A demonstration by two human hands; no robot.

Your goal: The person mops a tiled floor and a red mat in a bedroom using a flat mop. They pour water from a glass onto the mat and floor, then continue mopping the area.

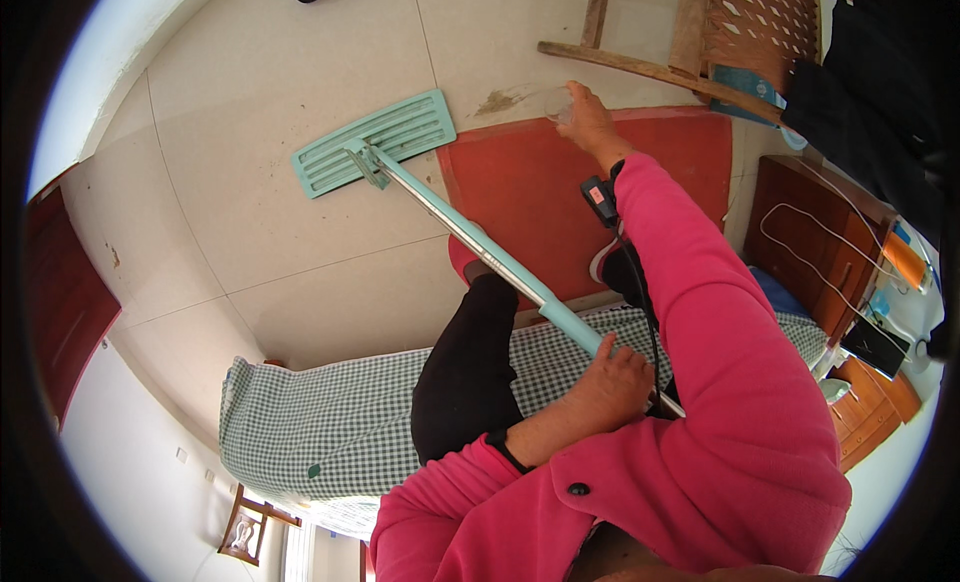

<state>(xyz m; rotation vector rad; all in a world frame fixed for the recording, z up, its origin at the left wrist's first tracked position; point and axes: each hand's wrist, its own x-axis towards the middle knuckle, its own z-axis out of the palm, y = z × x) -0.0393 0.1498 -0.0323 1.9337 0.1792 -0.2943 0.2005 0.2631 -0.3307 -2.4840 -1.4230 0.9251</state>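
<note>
Pink-sleeved, my left hand (615, 382) wraps the mop (375, 142) handle — head flat on the tiles — while my right hand (590, 122) pinches a small clear cup (558, 104), mid-mopping; next needs both hands, I judge.

The flat mop head (375, 142) was mint green with ribbed stripes, and its handle (480, 244) ran silver into pale teal. The floor tiles (270, 182) were cream, with a brown smear (497, 102) near the red mat (560, 197). The bed cover (330, 422) showed a green-and-white check. The sleeves (720, 362) were bright pink, the trousers (470, 372) black.
</note>
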